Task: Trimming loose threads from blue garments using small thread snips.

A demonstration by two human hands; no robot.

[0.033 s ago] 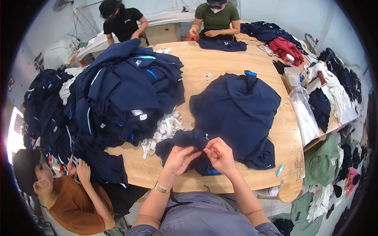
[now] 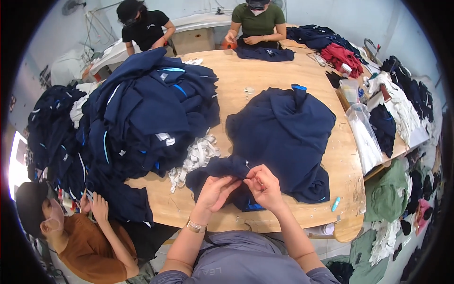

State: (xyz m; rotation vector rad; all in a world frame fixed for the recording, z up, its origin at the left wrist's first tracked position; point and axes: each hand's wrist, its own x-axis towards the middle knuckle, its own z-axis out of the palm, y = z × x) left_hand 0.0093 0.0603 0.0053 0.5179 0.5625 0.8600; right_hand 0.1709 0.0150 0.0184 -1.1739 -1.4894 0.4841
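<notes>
Watching from afar through the head camera. Both bare hands meet over the near side of the wooden table (image 2: 352,184), working on a fold of navy cloth (image 2: 220,166).

Left hand (image 2: 217,191) – palm partly turned up, thumb and fingers clamped on the cloth's near edge. A band (image 2: 196,226) circles that wrist. Right hand (image 2: 264,187) – fingers curled, thumb and forefinger drawn together right at the cloth, close to the left fingertips. Whether they pinch cloth or something small, I can't tell.

The cloth lies in front of the wearer, just short of a broad navy bundle (image 2: 283,128); I cannot make out whether the two are joined. A patch of brighter blue shows below the hands.

Beside the cloth, to the left: a tangle of white strips (image 2: 201,154). Beyond it a big navy heap (image 2: 146,104), light-blue trim showing in places. To the right, well apart from the hands, a turquoise stick (image 2: 336,204) near the table's edge.

Three others about: one in brown (image 2: 90,246) at lower left, hands raised together; one in black (image 2: 144,28) and one in green (image 2: 259,21) at the far side. Red cloth (image 2: 340,57) lies at far right, a clear bag (image 2: 364,132) nearer.
</notes>
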